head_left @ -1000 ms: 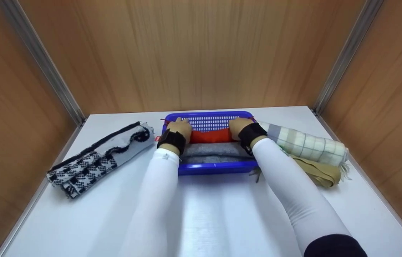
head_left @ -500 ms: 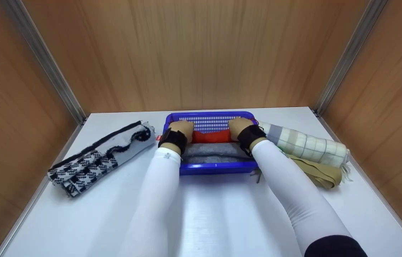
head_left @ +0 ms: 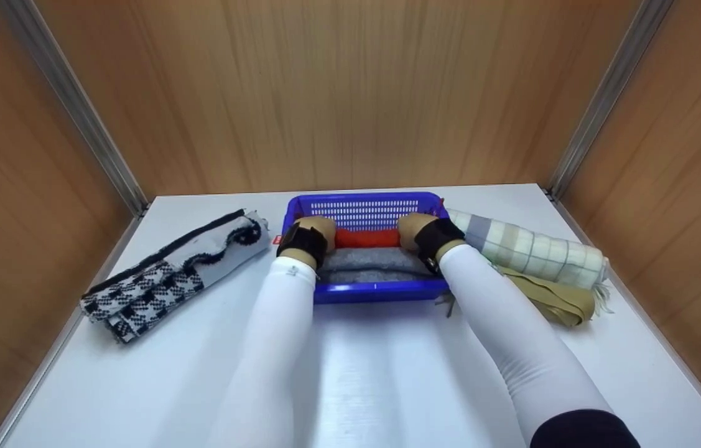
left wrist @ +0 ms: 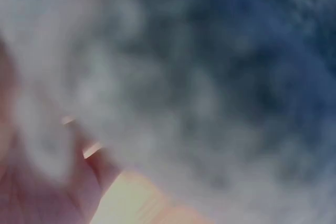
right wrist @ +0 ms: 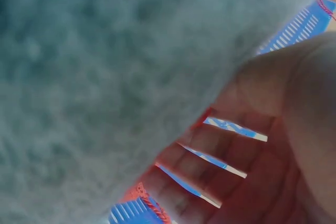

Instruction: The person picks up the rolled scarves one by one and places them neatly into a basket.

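Note:
A blue plastic basket [head_left: 375, 291] holds two grey cloth rolls [head_left: 381, 261] and, behind them, a red scarf [head_left: 367, 238] with twisted tassels. Over the scarf's left end, my left hand [head_left: 319, 228] reaches down into the basket. My right hand [head_left: 415, 228] does the same at the right end. In the right wrist view, the palm is bare, gaps show between the fingers [right wrist: 210, 140], and red cloth lies at their ends; grey fabric hides the tips. Blurred grey cloth fills most of the left wrist view, with part of the palm [left wrist: 47, 198] at lower left.
On the left lies a rolled black-and-white scarf [head_left: 182, 274]. Right of the basket are a cream plaid fringed scarf [head_left: 530, 252] and a tan one [head_left: 552, 298], partly behind the right sleeve. Wooden panels [head_left: 350, 93] enclose the white table [head_left: 356, 373].
Both hands have moved slightly down and nearer the grey rolls, the left hand's fingers dropping out of sight. Less of the red scarf shows. The basket stays nearly in place.

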Action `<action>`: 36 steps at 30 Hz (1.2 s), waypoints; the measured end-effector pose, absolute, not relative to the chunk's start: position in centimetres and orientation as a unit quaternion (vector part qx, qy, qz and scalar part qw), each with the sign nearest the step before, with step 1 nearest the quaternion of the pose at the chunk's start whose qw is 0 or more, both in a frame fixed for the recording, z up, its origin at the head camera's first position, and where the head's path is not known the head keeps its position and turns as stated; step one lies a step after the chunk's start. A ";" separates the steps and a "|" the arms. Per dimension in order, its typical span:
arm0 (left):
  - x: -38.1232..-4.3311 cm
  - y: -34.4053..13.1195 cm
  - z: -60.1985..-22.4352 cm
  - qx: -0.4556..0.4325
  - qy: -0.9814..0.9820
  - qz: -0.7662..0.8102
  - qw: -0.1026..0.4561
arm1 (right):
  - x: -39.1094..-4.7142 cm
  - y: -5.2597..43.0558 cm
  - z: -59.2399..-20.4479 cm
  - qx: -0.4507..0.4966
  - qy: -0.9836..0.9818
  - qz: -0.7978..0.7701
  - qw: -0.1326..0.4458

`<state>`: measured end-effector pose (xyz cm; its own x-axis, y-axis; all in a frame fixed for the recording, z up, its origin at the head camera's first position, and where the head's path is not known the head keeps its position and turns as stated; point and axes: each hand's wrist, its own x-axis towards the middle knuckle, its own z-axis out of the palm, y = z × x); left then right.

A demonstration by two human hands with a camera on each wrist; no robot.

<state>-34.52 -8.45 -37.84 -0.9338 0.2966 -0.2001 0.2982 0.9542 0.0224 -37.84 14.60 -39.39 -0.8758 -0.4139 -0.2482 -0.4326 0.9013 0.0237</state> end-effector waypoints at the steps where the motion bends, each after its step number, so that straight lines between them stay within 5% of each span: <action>1: -34.5 -8.5 -37.8 0.152 0.983 -0.004 0.103 | -37.8 14.6 -39.3 -0.217 0.968 0.036 0.119; 36: -36.7 -8.5 -35.7 0.194 0.980 0.018 0.038 | -38.1 17.8 -35.7 -0.225 0.970 -0.085 0.023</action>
<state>-36.67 -8.53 -35.66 -0.9217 0.3819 -0.0676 0.3791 0.9240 0.0503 -38.15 17.84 -35.66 -0.8976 -0.4407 -0.0062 -0.4330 0.8843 -0.1749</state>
